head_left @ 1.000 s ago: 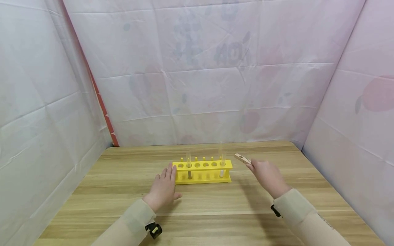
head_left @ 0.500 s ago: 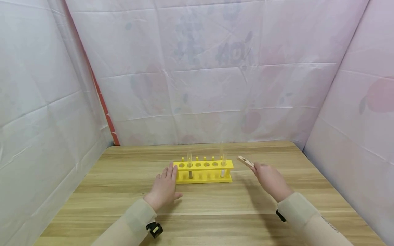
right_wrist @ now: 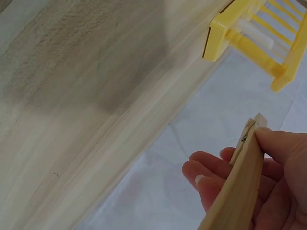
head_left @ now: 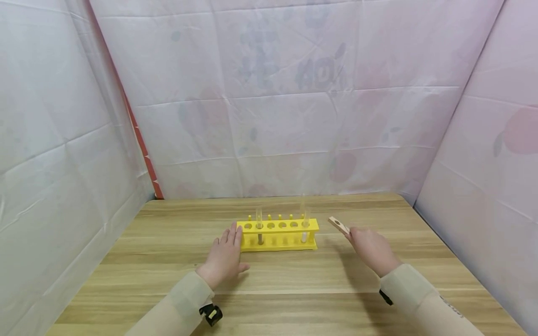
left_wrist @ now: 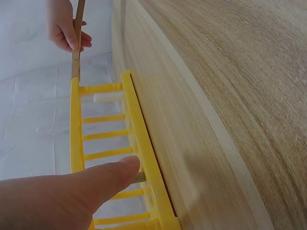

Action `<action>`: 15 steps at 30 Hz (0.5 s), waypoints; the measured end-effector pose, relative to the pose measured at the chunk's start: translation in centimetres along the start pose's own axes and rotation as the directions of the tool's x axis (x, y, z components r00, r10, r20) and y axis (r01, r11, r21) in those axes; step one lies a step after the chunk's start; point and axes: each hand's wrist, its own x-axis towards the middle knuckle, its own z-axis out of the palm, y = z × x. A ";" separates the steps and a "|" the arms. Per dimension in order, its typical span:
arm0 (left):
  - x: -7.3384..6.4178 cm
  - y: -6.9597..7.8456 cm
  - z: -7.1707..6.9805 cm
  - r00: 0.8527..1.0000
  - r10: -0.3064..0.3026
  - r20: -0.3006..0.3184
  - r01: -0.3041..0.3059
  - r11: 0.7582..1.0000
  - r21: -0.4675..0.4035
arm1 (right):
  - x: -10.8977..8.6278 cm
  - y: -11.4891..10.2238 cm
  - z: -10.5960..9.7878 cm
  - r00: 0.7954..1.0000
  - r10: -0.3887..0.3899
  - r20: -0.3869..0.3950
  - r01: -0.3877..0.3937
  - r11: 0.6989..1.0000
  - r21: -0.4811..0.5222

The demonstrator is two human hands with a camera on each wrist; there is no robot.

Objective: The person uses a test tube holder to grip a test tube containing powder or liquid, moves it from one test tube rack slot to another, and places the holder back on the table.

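Note:
My left hand (head_left: 222, 261) rests with fairly straight fingers against the left end of a yellow test tube rack (head_left: 276, 231). Its thumb sticks out along the near side in the left wrist view. Two clear glass test tubes stand upright in the rack. The left test tube (head_left: 259, 215) has dark grey stuff at the bottom, and the right test tube (head_left: 305, 215) has something white (right_wrist: 256, 33). To the right of the rack, my right hand (head_left: 371, 249) holds a wooden test tube clamp (head_left: 338, 225) between thumb and fingers, apart from both tubes.
A wood-grain table (head_left: 290, 298) carries the rack near its middle. White patterned cloth (head_left: 269, 121) hangs behind the table's far edge and along both sides. Upright yellow pegs (head_left: 269, 217) line the rack's back, and several of its holes hold no tube.
My right hand has moved a little to the right and nearer to me with the clamp, away from the rack. The left hand stays on the rack; the head view shifts slightly.

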 end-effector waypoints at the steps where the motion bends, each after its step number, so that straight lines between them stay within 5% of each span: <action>1: 0.0 0.0 0.0 1.000 0.001 -0.001 -0.001 1.000 -0.001 | -0.1 0.1 0.1 1.000 0.002 0.006 -0.002 1.000 -0.002; 6: 0.0 0.0 0.1 1.000 -0.003 0.002 0.003 1.000 0.001 | -0.3 0.5 0.6 1.000 -0.005 -0.008 0.004 1.000 -0.020; 15: -0.1 0.1 0.0 1.000 -0.006 0.006 0.006 1.000 -0.011 | -0.5 0.4 0.7 0.992 0.024 0.125 -0.017 0.998 -0.059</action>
